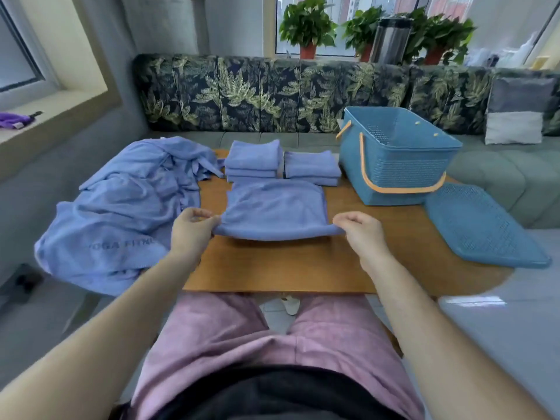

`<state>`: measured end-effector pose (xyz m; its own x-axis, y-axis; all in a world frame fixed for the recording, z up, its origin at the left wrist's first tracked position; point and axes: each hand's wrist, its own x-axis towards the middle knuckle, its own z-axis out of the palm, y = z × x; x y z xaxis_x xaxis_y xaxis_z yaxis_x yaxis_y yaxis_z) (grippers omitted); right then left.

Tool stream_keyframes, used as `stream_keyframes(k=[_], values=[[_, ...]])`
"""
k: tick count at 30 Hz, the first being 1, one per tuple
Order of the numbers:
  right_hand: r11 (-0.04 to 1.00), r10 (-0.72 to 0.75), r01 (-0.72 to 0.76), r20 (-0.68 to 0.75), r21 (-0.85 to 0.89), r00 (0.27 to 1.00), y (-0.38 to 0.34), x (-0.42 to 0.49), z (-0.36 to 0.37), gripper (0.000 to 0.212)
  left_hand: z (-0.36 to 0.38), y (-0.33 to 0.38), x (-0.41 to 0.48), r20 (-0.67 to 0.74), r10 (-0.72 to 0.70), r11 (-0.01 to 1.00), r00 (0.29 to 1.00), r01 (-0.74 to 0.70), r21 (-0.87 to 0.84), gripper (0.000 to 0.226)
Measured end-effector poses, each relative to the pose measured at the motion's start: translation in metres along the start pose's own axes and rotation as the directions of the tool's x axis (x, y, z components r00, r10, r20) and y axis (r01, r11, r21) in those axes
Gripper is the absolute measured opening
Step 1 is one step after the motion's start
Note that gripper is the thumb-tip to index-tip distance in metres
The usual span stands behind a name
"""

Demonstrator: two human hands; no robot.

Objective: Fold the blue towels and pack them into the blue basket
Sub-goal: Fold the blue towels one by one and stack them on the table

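Note:
A half-folded blue towel [274, 207] lies in the middle of the wooden table [272, 268]. My left hand [191, 231] pinches its near left corner and my right hand [362, 234] pinches its near right corner, lifting the near edge slightly. Behind it stand two stacks of folded blue towels [253, 160] [312, 168]. A heap of unfolded blue towels [121, 207] spreads over the table's left side. The blue basket [397, 165] with orange handles stands open at the back right and looks empty.
The basket's blue lid [481, 225] lies flat at the table's right edge. A leaf-patterned sofa [257, 92] runs behind the table, with potted plants [307, 25] and a metal flask [391, 40] on the sill. My legs are under the near table edge.

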<state>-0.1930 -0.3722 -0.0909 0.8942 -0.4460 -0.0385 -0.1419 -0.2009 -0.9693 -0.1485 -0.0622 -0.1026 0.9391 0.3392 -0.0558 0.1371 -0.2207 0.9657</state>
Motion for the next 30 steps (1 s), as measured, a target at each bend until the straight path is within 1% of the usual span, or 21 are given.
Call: stream_keyframes(k=[2,3,5,7,9,12,13,15,16,17,18,19,21,23,25,28,30], values=[[0.993,0.032,-0.032,-0.002,-0.115,0.999,0.035,-0.007,0.003,0.012,0.002,-0.031,-0.009,0.017,0.011,0.984,1.000,-0.014,0.180,0.010],[0.980,0.028,-0.028,-0.003,-0.195,1.000,0.047,-0.010,0.003,0.012,0.001,-0.041,-0.013,0.026,0.041,0.964,0.999,-0.046,0.261,0.007],[0.937,-0.018,0.023,0.018,-0.348,1.000,0.062,-0.014,-0.001,0.013,-0.003,-0.052,-0.019,0.046,0.137,0.908,0.990,-0.144,0.392,0.006],[0.877,-0.062,0.080,0.054,-0.475,0.997,0.067,-0.018,-0.002,0.017,-0.005,-0.055,-0.023,0.060,0.229,0.829,0.972,-0.226,0.512,0.010],[0.815,-0.092,0.114,0.067,-0.567,0.993,0.069,-0.020,-0.002,0.022,-0.007,-0.059,-0.024,0.083,0.288,0.777,0.954,-0.283,0.563,0.014],[0.718,-0.134,0.118,0.030,-0.686,0.991,0.067,-0.024,0.002,0.025,-0.006,-0.063,-0.024,0.088,0.364,0.694,0.927,-0.333,0.638,0.013],[0.674,-0.175,0.127,0.010,-0.728,0.985,0.065,-0.027,0.005,0.025,-0.004,-0.063,-0.023,0.095,0.399,0.652,0.912,-0.355,0.670,0.013],[0.589,-0.332,0.213,0.006,-0.779,0.943,0.060,-0.032,0.016,0.022,0.005,-0.060,-0.019,0.159,0.447,0.602,0.880,-0.428,0.674,0.015],[0.557,-0.400,0.274,0.036,-0.784,0.916,0.057,-0.032,0.024,0.022,0.013,-0.055,-0.016,0.210,0.467,0.594,0.859,-0.481,0.645,0.019],[0.534,-0.424,0.328,0.088,-0.780,0.901,0.052,-0.029,0.034,0.024,0.022,-0.048,-0.011,0.264,0.478,0.592,0.838,-0.529,0.608,0.023],[0.527,-0.404,0.367,0.154,-0.767,0.902,0.046,-0.025,0.044,0.028,0.032,-0.042,-0.006,0.319,0.468,0.593,0.824,-0.560,0.578,0.030],[0.528,-0.348,0.386,0.222,-0.757,0.911,0.041,-0.020,0.053,0.034,0.042,-0.035,-0.002,0.378,0.442,0.584,0.814,-0.580,0.568,0.037],[0.508,-0.210,0.397,0.338,-0.764,0.918,0.037,-0.010,0.069,0.049,0.062,-0.033,0.005,0.502,0.347,0.519,0.792,-0.608,0.601,0.053],[0.455,-0.067,0.400,0.417,-0.795,0.906,0.043,-0.003,0.077,0.061,0.074,-0.041,0.008,0.575,0.229,0.452,0.785,-0.609,0.652,0.065],[0.412,0.014,0.396,0.441,-0.820,0.898,0.050,-0.005,0.077,0.065,0.075,-0.051,0.004,0.583,0.178,0.422,0.793,-0.596,0.683,0.069],[0.405,0.034,0.403,0.454,-0.821,0.890,0.052,-0.027,0.065,0.065,0.066,-0.058,-0.021,0.575,0.172,0.404,0.800,-0.590,0.699,0.073],[0.410,0.035,0.423,0.478,-0.808,0.878,0.055,-0.051,0.053,0.065,0.055,-0.060,-0.052,0.568,0.204,0.399,0.798,-0.597,0.696,0.085]])
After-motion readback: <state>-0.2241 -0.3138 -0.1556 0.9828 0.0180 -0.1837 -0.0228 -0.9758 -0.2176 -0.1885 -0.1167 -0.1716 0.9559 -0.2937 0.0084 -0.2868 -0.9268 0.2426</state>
